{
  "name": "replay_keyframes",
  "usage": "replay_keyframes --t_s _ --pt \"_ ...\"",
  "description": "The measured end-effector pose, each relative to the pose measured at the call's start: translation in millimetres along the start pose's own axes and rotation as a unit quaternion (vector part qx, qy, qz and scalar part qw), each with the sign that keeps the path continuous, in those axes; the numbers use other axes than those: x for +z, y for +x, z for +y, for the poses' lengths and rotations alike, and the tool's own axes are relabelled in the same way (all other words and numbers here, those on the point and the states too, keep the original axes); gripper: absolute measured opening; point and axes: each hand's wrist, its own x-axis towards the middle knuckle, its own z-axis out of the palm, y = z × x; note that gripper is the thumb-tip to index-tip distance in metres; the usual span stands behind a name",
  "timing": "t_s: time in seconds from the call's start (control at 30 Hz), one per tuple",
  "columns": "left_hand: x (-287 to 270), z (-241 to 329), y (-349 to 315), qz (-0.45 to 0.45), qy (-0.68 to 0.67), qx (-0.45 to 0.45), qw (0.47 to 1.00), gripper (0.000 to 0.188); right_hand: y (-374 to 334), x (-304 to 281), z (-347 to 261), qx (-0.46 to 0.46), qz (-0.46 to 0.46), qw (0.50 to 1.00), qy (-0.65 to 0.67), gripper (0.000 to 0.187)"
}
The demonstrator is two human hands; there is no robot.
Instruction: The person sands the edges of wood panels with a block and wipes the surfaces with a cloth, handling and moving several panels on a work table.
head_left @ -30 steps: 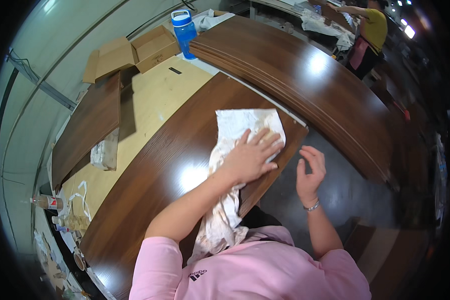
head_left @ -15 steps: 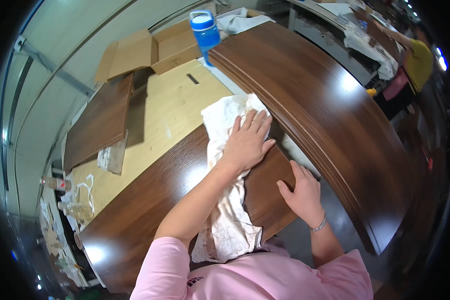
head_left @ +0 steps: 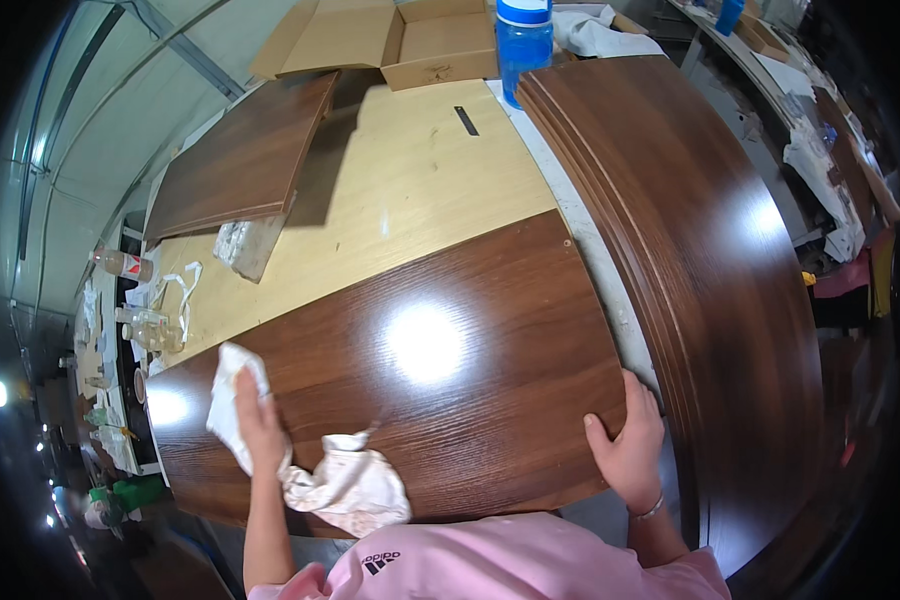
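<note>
A dark brown wood-grain board (head_left: 490, 400) lies across the bench in front of me, its glossy face up. Near its left end my left hand (head_left: 258, 430) presses on a stained white cloth (head_left: 355, 485), fingers close together. One part of the cloth spreads beyond the fingertips, and the rest bunches up beside the wrist towards my body. At the board's right edge rests my right hand (head_left: 632, 445), thumb on the top face and fingers over the side, their tips partly hidden.
A stack of brown curved-edge panels (head_left: 670, 250) stands on the right. Beyond the board are a yellowish bench top (head_left: 410, 190), a small black strip (head_left: 466, 121), a blue bottle (head_left: 523, 55), an open cardboard box (head_left: 440, 70) and a propped brown panel (head_left: 245, 155). Plastic bottles (head_left: 122, 265) stand at left.
My left hand has swept the cloth from the board's right part to its left end. My right hand stays at the right edge. The view has shifted.
</note>
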Motion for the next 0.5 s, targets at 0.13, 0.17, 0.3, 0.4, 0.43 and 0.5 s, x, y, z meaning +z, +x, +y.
replay_keyframes --t_s 0.13,0.17,0.3,0.4,0.43,0.5 --pt "-51 -151 -37 0.118 0.035 -0.152 0.981 0.042 50 -5 6 0.015 -0.060 0.988 0.145 0.051" --pt "-60 -183 -49 0.136 0.060 -0.177 0.973 0.041 71 1 3 0.019 -0.077 0.981 0.179 0.049" --pt "-69 -220 -48 0.126 0.082 -0.206 0.967 0.043 152 32 12 0.045 -0.063 0.942 0.326 0.037" --pt "-74 -230 -38 0.138 0.092 -0.205 0.964 0.042 209 57 -3 0.043 -0.009 0.956 0.289 0.033" --pt "-73 -230 -37 0.153 0.090 -0.203 0.963 0.042 226 68 -6 0.051 -0.006 0.968 0.247 0.034" --pt "-71 -226 -35 0.164 0.123 -0.190 0.960 0.040 240 75 -36 0.069 0.049 0.996 0.017 0.049"
